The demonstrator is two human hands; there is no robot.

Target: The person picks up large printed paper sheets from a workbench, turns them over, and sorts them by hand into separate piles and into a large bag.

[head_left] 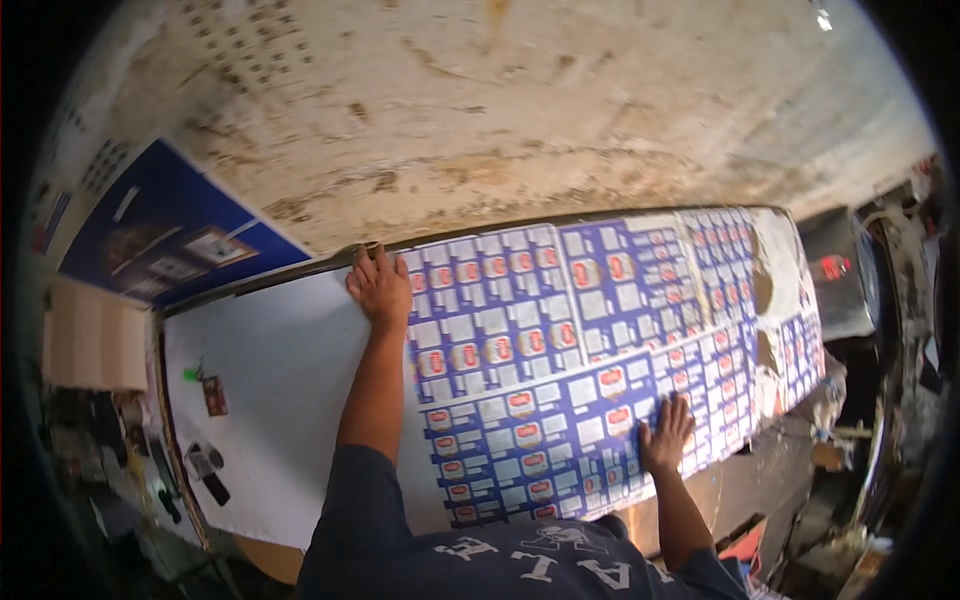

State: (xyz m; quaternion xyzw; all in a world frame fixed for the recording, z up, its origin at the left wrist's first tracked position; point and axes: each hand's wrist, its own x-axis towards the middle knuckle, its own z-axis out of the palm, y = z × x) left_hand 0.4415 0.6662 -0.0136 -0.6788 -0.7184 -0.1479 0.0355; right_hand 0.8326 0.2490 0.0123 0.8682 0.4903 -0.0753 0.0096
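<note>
A long table carries large blue-and-white printed sheets (pixel 600 395) with rows of small label-like panels and red marks. My left hand (pixel 380 288) lies with spread fingers at the table's far edge, by the upper left corner of the printed sheets. Flat on the printed surface nearer to me rests my right hand (pixel 667 437), fingers apart. Neither hand holds anything. To the left of the sheets is a plain white surface (pixel 285 400), partly shaded by my left arm.
On the white surface lie a small dark red card-like item (pixel 215 396), a green item (pixel 192 374) and a black object (pixel 216 489). A stained wall (pixel 520 110) rises behind the table. A blue poster (pixel 180 235) leans at far left, above a cardboard box (pixel 95 335).
</note>
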